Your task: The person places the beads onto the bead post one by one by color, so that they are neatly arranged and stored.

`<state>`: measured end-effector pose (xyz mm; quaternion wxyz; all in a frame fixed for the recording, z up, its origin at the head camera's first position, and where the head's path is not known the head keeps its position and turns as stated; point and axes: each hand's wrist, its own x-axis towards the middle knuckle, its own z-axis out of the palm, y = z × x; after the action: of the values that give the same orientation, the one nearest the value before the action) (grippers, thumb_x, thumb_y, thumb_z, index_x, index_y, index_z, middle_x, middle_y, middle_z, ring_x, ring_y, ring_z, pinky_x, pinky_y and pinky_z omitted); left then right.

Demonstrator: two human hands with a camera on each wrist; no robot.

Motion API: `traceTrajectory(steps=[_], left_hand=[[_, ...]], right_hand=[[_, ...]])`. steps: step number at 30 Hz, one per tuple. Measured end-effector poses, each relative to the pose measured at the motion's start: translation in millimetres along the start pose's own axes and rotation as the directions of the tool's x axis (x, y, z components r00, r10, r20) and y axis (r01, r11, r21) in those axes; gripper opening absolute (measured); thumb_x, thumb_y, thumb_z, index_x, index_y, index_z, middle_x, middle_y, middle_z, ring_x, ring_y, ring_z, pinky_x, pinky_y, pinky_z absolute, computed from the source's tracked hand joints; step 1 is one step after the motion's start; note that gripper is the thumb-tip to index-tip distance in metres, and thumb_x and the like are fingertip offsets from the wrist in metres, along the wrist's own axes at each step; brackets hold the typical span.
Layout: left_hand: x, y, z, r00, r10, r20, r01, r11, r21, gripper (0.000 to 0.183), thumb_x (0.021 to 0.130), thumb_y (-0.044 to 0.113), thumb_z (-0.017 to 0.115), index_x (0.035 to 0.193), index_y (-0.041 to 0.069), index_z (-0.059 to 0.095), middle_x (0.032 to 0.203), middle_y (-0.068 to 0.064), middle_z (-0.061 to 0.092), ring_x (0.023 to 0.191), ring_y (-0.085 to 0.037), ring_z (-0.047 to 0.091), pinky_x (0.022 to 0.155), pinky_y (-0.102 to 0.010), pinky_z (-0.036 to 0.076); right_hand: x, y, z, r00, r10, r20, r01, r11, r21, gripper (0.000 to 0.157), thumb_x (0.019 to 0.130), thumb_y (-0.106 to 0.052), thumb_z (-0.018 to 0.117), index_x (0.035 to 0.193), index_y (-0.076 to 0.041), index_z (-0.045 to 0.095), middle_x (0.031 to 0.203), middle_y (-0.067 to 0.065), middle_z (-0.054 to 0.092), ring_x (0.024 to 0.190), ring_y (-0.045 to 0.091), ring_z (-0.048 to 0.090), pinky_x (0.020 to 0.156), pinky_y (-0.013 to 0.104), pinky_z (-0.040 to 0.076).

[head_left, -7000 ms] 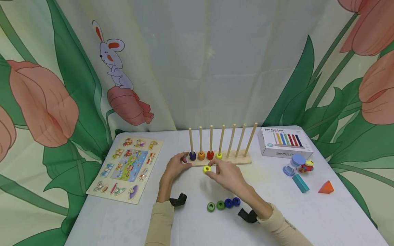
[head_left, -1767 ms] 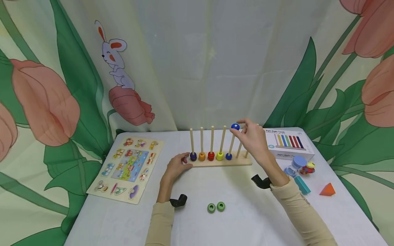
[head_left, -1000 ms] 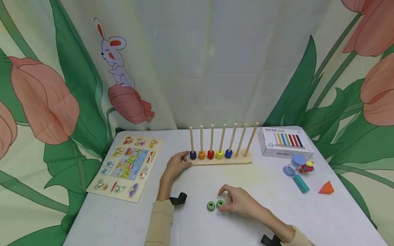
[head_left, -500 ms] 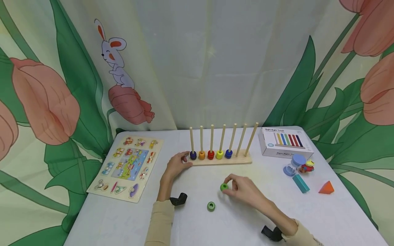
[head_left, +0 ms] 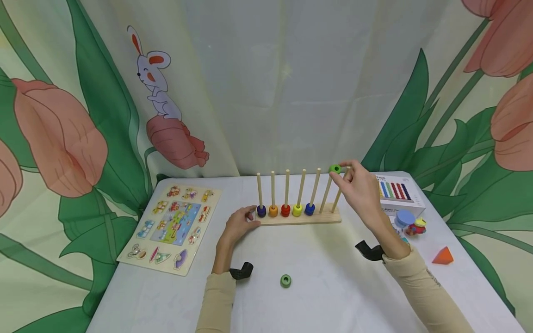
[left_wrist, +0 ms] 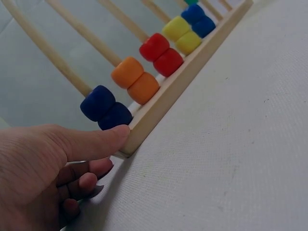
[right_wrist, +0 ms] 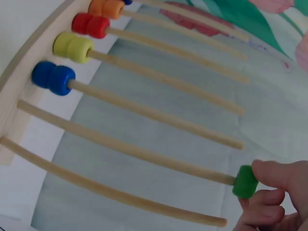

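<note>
My right hand (head_left: 363, 194) pinches a green bead (head_left: 335, 169) between thumb and fingers. In the right wrist view that bead (right_wrist: 245, 181) sits at the tip of the sixth peg (right_wrist: 144, 154). The wooden peg stand (head_left: 300, 221) carries bead pairs on its first pegs: dark blue (left_wrist: 107, 108), orange (left_wrist: 134, 80), red (left_wrist: 161, 54), yellow (left_wrist: 182, 35) and blue (right_wrist: 53, 77). The seventh peg (right_wrist: 110, 192) is bare. At the stand's left end, my left hand (head_left: 239, 225) holds the base, thumb on its corner. Another green bead (head_left: 285, 280) lies on the table.
A picture puzzle board (head_left: 170, 226) lies at left. A printed box (head_left: 401, 194) stands at right, partly behind my right hand. Near it are a light-blue round item (head_left: 405, 218), a small red toy figure (head_left: 416, 227) and an orange block (head_left: 443, 256). A printed curtain (head_left: 283, 92) hangs behind.
My right hand has picked up one green bead from the table and carried it up to the sixth peg's tip. Earlier, yellow and blue beads went onto the pegs. The left hand stayed put.
</note>
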<state>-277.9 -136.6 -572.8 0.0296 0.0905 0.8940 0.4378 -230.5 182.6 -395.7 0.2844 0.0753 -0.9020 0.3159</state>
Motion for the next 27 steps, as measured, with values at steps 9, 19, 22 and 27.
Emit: traceTrajectory(steps=[9, 19, 22, 27], left_hand=[[1.0, -0.3, -0.1, 1.0, 0.013, 0.007, -0.013, 1.0, 0.018, 0.058, 0.08, 0.025, 0.077, 0.132, 0.008, 0.057, 0.081, 0.001, 0.055, 0.068, -0.016, 0.044, 0.061, -0.031, 0.032], [-0.6, 1.5, -1.7, 1.0, 0.0, 0.003, 0.0, 1.0, 0.009, 0.057, 0.08, 0.023, 0.077, 0.131, 0.008, 0.057, 0.082, -0.001, 0.055, 0.068, -0.016, 0.044, 0.061, -0.031, 0.031], [-0.3, 1.8, -0.9, 1.0, 0.0, 0.004, 0.0, 1.0, 0.014, 0.057, 0.08, 0.023, 0.078, 0.131, 0.009, 0.058, 0.082, -0.001, 0.055, 0.068, -0.016, 0.044, 0.062, -0.031, 0.031], [-0.1, 2.3, -0.6, 1.0, 0.008, 0.0, -0.008, 1.0, 0.023, 0.057, 0.079, 0.024, 0.078, 0.131, 0.009, 0.058, 0.082, -0.001, 0.055, 0.068, -0.016, 0.044, 0.062, -0.031, 0.031]], right_hand=[[-2.6, 3.1, 6.7, 0.999, 0.048, -0.001, -0.048, 0.998, 0.034, 0.041, 0.089, -0.033, 0.067, 0.117, -0.005, 0.057, 0.055, 0.001, 0.047, 0.041, 0.017, 0.04, 0.04, 0.032, 0.03], [-87.8, -8.7, 43.1, 0.946, 0.057, 0.318, -0.12, 0.976, 0.183, 0.037, 0.085, -0.028, 0.072, 0.112, -0.008, 0.056, 0.055, -0.006, 0.048, 0.045, 0.008, 0.042, 0.043, 0.025, 0.034], [-118.6, -11.0, 55.9, 0.828, 0.014, 0.561, -0.139, 0.974, 0.181, 0.04, 0.084, -0.03, 0.073, 0.113, -0.008, 0.057, 0.055, -0.009, 0.049, 0.046, 0.005, 0.043, 0.044, 0.023, 0.035], [-153.7, -12.4, 70.5, 0.604, -0.108, 0.79, -0.083, 0.977, 0.197, 0.047, 0.079, -0.03, 0.077, 0.118, -0.013, 0.057, 0.056, -0.012, 0.049, 0.047, 0.002, 0.043, 0.049, 0.022, 0.035]])
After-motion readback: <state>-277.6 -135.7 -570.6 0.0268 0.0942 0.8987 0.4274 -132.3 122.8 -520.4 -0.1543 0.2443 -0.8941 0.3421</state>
